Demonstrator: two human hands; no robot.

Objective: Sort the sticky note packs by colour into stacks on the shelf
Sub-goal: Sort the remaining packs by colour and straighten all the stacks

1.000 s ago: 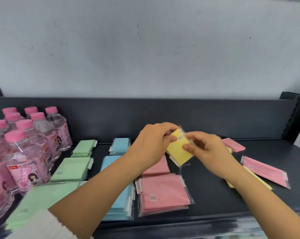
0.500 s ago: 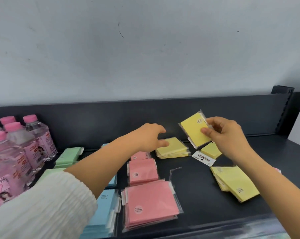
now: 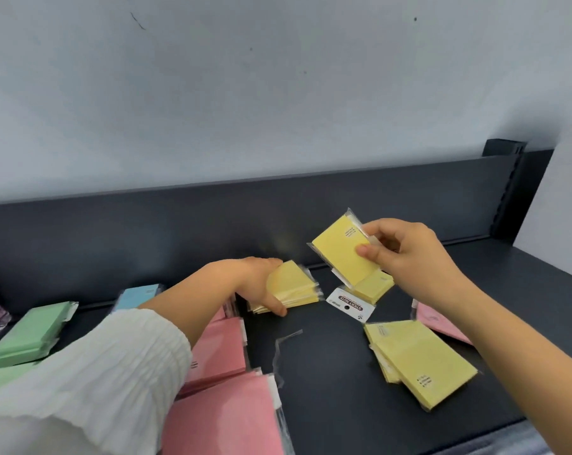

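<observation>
Nearest the camera, a white ribbed sleeve (image 3: pixel 90 372) covers the left forearm and crosses over the large pink packs (image 3: pixel 225 418) at the shelf's front edge. Behind them lies a second pink stack (image 3: pixel 222 353), partly hidden by the arm. To the right, on the dark shelf (image 3: pixel 327 389), a loose strip of clear wrapper (image 3: pixel 283 348) lies between the pink packs and a stack of large yellow packs (image 3: pixel 419 359), which sits askew near the front right. A pink pack (image 3: pixel 437 318) shows just behind that yellow stack, partly covered by the right forearm.

At far left, green packs (image 3: pixel 35 333) lie stacked, with a blue pack (image 3: pixel 140 295) behind them.

Further back, the left hand (image 3: pixel 258 284) reaches to a small yellow stack (image 3: pixel 292 287) close to the shelf's back panel; its grip is closed on the stack, thumb under the near edge and fingers over the top left. Just right of it a small yellow pack with a white header card (image 3: pixel 350 305) rests on the shelf.

Above that, the right hand (image 3: pixel 406 257) holds a single yellow pack (image 3: pixel 342 254) in the air, tilted, pinched at its right edge between thumb and fingers.

The dark back panel (image 3: pixel 146 238) and pale wall (image 3: pixel 278 93) stand behind.
</observation>
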